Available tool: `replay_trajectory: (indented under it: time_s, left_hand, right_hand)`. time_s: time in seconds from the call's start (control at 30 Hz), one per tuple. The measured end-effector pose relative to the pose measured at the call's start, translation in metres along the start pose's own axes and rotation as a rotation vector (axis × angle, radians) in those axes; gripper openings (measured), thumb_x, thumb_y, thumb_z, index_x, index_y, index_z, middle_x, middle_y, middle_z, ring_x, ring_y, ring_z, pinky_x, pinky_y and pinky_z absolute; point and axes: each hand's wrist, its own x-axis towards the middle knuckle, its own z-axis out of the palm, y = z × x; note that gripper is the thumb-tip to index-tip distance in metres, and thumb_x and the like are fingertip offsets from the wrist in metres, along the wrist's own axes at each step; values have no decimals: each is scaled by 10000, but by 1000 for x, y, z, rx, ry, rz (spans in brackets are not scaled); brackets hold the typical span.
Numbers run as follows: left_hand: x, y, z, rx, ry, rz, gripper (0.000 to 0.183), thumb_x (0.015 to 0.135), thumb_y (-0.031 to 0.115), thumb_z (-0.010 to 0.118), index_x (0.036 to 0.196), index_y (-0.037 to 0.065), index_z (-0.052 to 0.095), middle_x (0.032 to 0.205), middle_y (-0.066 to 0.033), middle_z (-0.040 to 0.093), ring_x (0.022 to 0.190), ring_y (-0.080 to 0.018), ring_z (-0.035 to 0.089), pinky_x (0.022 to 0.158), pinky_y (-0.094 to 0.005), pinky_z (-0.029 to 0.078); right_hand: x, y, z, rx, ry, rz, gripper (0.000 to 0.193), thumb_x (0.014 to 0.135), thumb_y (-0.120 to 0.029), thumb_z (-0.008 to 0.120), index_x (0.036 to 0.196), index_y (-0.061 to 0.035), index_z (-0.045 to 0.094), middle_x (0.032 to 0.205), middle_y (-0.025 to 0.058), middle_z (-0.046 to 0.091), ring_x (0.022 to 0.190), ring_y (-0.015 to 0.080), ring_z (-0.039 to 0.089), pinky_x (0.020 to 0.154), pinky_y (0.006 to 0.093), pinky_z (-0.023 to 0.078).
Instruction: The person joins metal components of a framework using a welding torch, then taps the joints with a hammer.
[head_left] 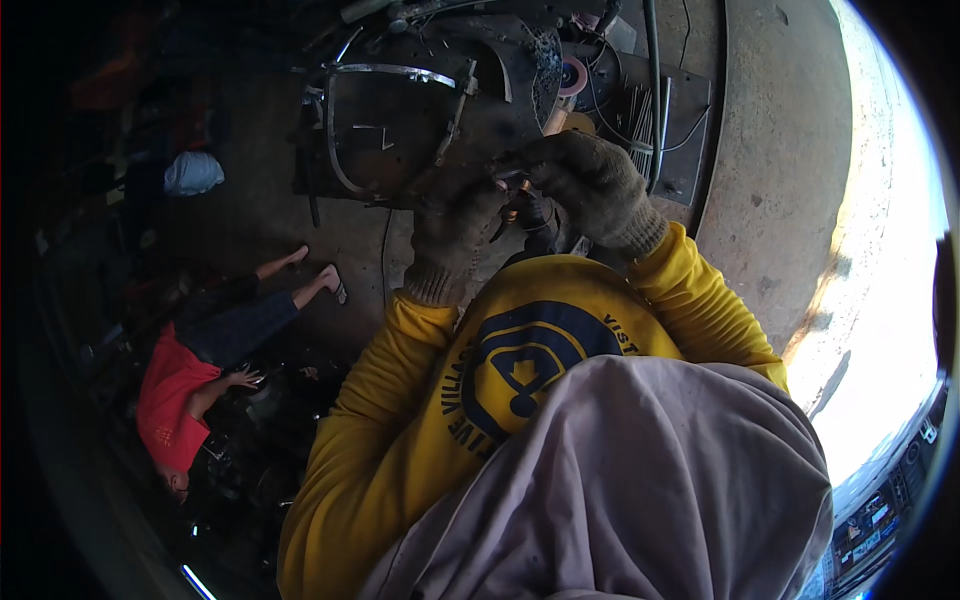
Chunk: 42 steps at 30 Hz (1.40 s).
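As the coppery piece (526, 186) sits between my left hand (455, 232) and right hand (592, 182), the right fingers seem curled onto it; whether the left grip, I can't tell. I judge it light, stiff; pinch its sides.

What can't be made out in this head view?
Head view: what the small copper-coloured part is; it is tiny and partly covered by the gloved left hand and right hand.
Head view: what the person in red handles; lost in shadow.
Head view: the long pipe's upper end; cut off by the top edge.
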Motion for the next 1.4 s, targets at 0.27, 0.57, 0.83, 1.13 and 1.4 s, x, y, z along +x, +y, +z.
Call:
replay_trajectory:
  time_s: [0.27,0.57,0.83,1.13,1.4]
  left_hand:
    - [-8,8,5,822,10,323,229,886,192,739,1090,98,693,987,-60,710,867,-198,711,748,-339,571]
    - [12,-2,-10,1469,77,732,145,853,161,740,997,156,718,1081,-26,684,863,-214,699,675,-364,560]
    - [77,-16,-33,1893,211,649,161,844,184,699,1001,153,714,1056,-6,672,709,-210,709,633,-383,564]
    - [92,-16,-28,1991,128,610,186,876,180,670,1055,143,704,1060,-2,670,719,-209,713,625,-374,578]
    - [96,-32,-32,1751,366,643,86,915,260,693,981,206,703,795,-61,721,686,-269,715,609,-377,579]
  right_hand:
    - [6,2,-11,-234,-84,-46,182,952,-103,604,1085,-9,684,1001,157,719,927,305,713,832,356,571]
    - [44,-2,1,-308,-170,297,293,959,-214,621,1178,-23,663,1157,153,692,1073,275,679,898,359,549]
    - [17,37,-22,-195,154,325,427,984,-278,626,1318,-17,568,1102,122,695,918,179,692,797,313,555]
    - [-42,57,-46,-250,171,487,375,997,-255,604,1311,-50,584,1070,140,671,935,177,671,780,319,547]
    - [-35,55,-50,-536,18,242,353,903,-142,676,1242,-70,609,1177,174,623,1080,321,644,886,394,556]
